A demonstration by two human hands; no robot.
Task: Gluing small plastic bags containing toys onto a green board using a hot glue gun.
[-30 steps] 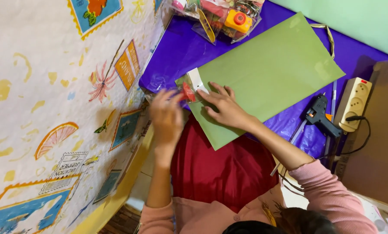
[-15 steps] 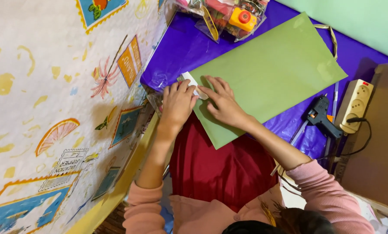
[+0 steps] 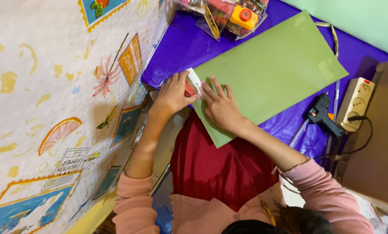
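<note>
A large green paper sheet [image 3: 272, 73] lies on a purple table cover [image 3: 189, 47], with its near corner hanging over the edge above my red skirt. My right hand [image 3: 220, 104] presses flat on the sheet near its left edge. My left hand [image 3: 174, 93] grips a small red tool [image 3: 188, 90] against that same edge, next to a small white card [image 3: 194, 79]. What kind of tool it is stays hidden by my fingers.
A black glue gun [image 3: 322, 115] and a beige power strip [image 3: 355, 103] lie at the right of the sheet, with a brown cardboard box [image 3: 382, 143] beyond. A clear bag of colourful items [image 3: 222, 15] sits at the far edge. A patterned wall [image 3: 50, 86] runs along the left.
My left hand has moved from holding the red tool up to pressing it down at the sheet's left edge. My right hand has stayed on the sheet.
</note>
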